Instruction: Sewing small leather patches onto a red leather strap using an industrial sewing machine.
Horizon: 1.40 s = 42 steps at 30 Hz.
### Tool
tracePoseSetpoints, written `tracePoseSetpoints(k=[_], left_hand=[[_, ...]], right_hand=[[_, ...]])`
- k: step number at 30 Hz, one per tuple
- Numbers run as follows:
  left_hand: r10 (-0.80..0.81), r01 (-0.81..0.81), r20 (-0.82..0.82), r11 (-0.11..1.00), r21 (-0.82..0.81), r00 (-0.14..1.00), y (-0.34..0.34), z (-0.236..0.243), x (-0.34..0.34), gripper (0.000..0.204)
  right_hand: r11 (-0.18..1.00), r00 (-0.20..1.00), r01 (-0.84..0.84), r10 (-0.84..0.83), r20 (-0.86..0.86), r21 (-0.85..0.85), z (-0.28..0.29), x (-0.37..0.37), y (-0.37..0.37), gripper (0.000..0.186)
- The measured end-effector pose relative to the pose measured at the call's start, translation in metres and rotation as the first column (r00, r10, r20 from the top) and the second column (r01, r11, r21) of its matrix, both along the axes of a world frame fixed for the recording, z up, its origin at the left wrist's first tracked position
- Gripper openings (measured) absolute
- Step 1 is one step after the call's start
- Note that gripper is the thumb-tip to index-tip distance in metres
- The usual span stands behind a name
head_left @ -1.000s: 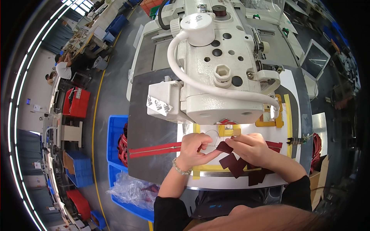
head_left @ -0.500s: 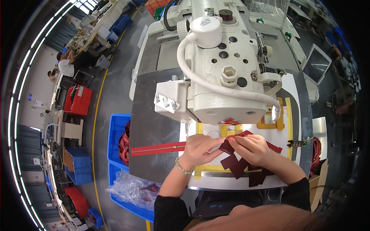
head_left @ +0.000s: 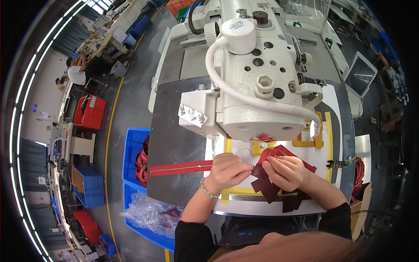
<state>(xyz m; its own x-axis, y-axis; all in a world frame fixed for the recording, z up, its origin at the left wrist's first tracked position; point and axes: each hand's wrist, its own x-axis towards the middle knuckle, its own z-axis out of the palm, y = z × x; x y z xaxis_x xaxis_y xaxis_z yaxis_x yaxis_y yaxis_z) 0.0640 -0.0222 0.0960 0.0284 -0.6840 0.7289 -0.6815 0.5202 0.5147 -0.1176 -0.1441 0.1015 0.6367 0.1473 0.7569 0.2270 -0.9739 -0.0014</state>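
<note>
My left hand point(head_left: 229, 171) is closed in a pinch at the edge of a dark maroon patch point(head_left: 260, 172). Close beside it, my right hand point(head_left: 287, 171) is closed on a red zipper point(head_left: 180, 168) where the patch meets it. One length of the zipper runs out to the left past my left hand; another bends up and away to the right behind my right fingers. The exact meeting of patch and zipper is partly hidden by my fingertips. Loose maroon patches point(head_left: 267, 189) lie on the white board below my right hand.
A white sewing machine head point(head_left: 262, 105) overhangs the work just beyond my hands. A yellow frame point(head_left: 322, 131) sits at the right, near a clip point(head_left: 335, 163). Blue bins point(head_left: 131, 161) with red zippers and clear plastic point(head_left: 150, 214) stand at the table's left.
My right hand has shifted slightly, and the red zipper now stands up in a bend beyond its fingers. My left fingertips have closed together at the patch. The view has shifted slightly.
</note>
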Motion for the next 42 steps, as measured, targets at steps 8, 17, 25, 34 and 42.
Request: tracePoseSetpoints(k=[8,17,25,34,42], left_hand=[[0.005,-0.005,-0.014,1.000,0.018,1.000,0.002,-0.002,-0.003,0.023],[0.028,-0.029,0.027,0.999,0.032,0.999,-0.002,-0.003,-0.004,0.019],[0.293,-0.133,-0.336,0.895,0.427,0.895,0.001,-0.001,-0.005,0.021],[0.313,-0.036,-0.459,0.854,0.519,0.832,0.000,-0.003,0.000,0.032],[0.278,0.023,-0.474,0.845,0.535,0.835,0.002,-0.001,-0.001,0.033]], right_hand=[[1.000,1.000,0.016,-0.016,0.013,-0.010,-0.002,0.001,-0.001,0.021],[0.928,0.971,0.088,0.000,-0.238,0.362,-0.003,0.003,0.002,0.018],[0.526,0.843,0.198,0.340,-0.417,0.827,0.000,0.008,-0.009,0.018],[0.274,0.802,0.337,0.417,-0.427,0.901,0.008,0.006,-0.011,0.022],[0.276,0.809,0.324,0.416,-0.416,0.905,0.006,0.008,-0.008,0.024]])
